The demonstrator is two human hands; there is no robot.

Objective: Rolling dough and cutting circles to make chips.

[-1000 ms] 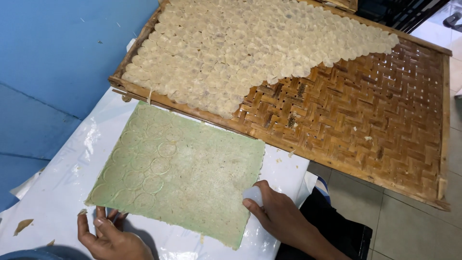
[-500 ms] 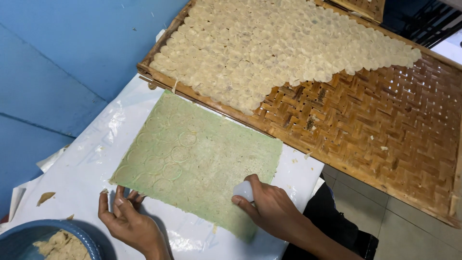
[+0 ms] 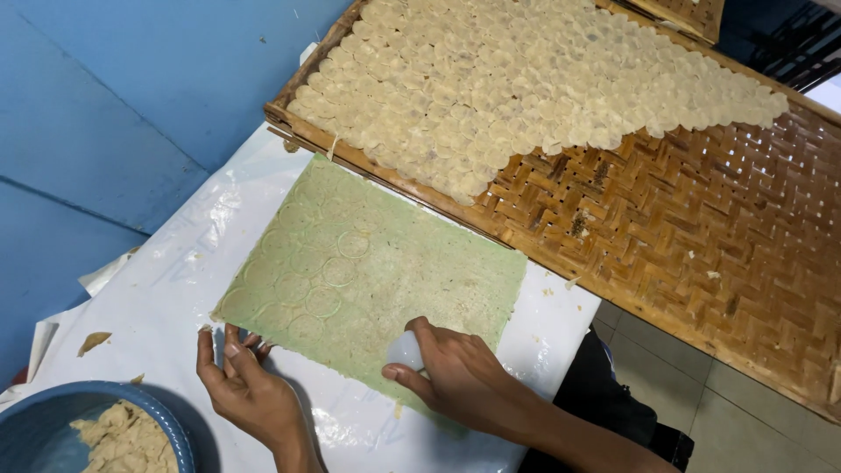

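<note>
Dough sheet [image 3: 385, 280], pale green and rolled thin, lies flat on the white plastic sheet [image 3: 158, 289] covering the table, and everything else I place against it. My right hand [image 3: 464, 377] sits on the sheet's near edge, fingers wrapped around a small round white cutter [image 3: 406, 350], pressed mouth-down so the rim bites the dough. My left hand [image 3: 250, 385] is at the sheet's near-left corner, fingers spread and flat, gripping nothing, fingertips just on the edge, which looks to me like pinning the sheet so it doesn't slide under the cutter. Ring marks already crowd the left half of the sheet, while the right half reads smooth and uncut, so that is the open room. Beyond the sheet's far edge, just touching or overlapping it, runs the wooden frame of the woven bamboo tray [image 3: 701, 263]. Pale round discs [image 3: 526, 88] overlap in rows across the tray's upper left, and its lower right is bare weave. Off the sheet's near-left corner, past my left hand, a blue bowl [image 3: 53, 412] holds crumbly dough scraps [image 3: 123, 442]. One loose scrap [image 3: 92, 342] lies on the plastic to the left.
</note>
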